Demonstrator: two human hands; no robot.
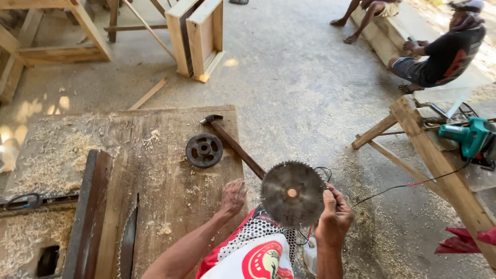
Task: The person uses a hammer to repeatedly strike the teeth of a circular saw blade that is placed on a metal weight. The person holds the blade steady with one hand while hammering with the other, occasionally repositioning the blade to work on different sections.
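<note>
A dusty concrete workshop floor spreads across the frame, with a sawdust-strewn wooden saw table (170, 170) at lower left. The right hand (335, 217), at lower centre-right, is closed on the edge of a loose circular saw blade (292, 194), holding it upright just off the table's corner. The left hand (233, 197) rests on the tabletop with fingers curled, gripping nothing. A hammer (235, 145) and a dark iron pulley wheel (204, 150) lie on the table above it; a mounted blade (127, 238) pokes through at lower left. A teal power tool (471, 138) sits on a trestle at right.
</note>
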